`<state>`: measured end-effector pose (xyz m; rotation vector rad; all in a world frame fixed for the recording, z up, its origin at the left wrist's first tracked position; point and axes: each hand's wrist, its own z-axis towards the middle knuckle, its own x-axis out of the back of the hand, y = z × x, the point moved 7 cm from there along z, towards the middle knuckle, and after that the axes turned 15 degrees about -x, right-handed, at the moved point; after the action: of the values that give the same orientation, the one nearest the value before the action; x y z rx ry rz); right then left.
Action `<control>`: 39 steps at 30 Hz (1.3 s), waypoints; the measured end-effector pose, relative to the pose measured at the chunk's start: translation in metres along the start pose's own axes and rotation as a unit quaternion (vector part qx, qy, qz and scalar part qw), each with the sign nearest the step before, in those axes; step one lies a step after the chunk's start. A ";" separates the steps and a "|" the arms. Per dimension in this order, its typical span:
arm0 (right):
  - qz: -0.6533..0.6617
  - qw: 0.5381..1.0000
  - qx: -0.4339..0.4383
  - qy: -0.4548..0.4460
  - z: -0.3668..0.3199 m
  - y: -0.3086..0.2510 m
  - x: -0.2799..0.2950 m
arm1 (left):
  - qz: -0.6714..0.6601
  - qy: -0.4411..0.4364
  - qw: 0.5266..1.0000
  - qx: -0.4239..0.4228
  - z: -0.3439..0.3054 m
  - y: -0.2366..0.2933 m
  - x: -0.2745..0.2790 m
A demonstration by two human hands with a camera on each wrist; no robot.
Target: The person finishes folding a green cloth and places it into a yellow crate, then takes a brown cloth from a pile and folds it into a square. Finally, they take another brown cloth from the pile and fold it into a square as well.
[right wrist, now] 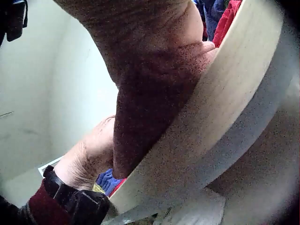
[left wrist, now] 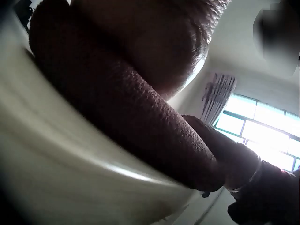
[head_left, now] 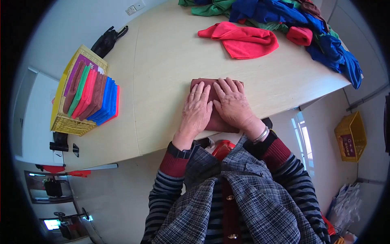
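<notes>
A folded brown towel (head_left: 219, 123) lies near the front edge of the table (head_left: 162, 61). My left hand (head_left: 196, 110) rests flat on its left part, fingers straight and pointing away from me. On the right part my right hand (head_left: 235, 106) presses down the same way, fingers slightly spread. Both thumbs point inward, close to each other over the towel's middle. In the left wrist view the folded towel (left wrist: 126, 112) shows as a thick, soft edge under the palm. From the right wrist, the towel (right wrist: 150, 103) appears along the table edge beneath the hand.
At the left stands a yellow basket (head_left: 75, 129) with several folded towels (head_left: 94, 93) in brown, green, red and blue. A loose red towel (head_left: 248, 42) lies farther back, beside a heap of crumpled towels (head_left: 280, 14). Another yellow basket (head_left: 349, 136) is beyond the table at right.
</notes>
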<state>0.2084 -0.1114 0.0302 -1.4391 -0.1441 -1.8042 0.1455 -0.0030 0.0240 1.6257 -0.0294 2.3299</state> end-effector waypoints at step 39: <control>0.024 0.996 0.041 -0.071 -0.002 -0.066 -0.032 | 0.040 0.016 0.990 0.131 -0.062 -0.030 0.026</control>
<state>0.1653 -0.0525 0.0271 -1.4983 -0.2512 -1.6386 0.0884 0.0436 0.0206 1.7337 0.2331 2.5091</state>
